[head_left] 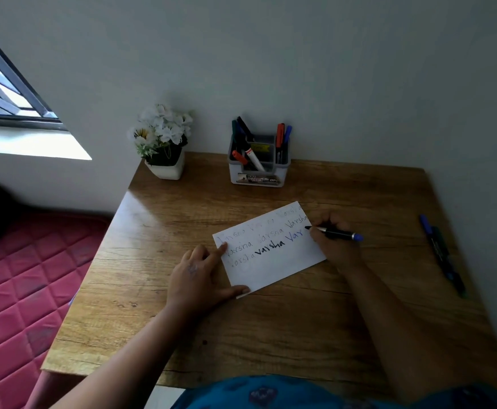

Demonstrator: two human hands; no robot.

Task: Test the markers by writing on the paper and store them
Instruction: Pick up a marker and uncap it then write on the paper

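Observation:
A white paper (273,267) lies tilted on the wooden desk (270,326), covered with rows of handwritten words in faint, black and blue ink. My right hand (332,240) grips a black marker with a blue end (337,233), its tip touching the paper's right edge beside blue letters. My left hand (203,276) rests on the paper's left side, with a fingertip and the thumb pressing it down. A grey organiser (259,169) by the wall holds several markers. Two more markers (442,252) lie at the desk's right edge.
A white pot of white flowers (163,143) stands at the desk's back left corner. The wall runs close behind and to the right. A red quilted mattress (25,278) lies left of the desk, below a window (2,84).

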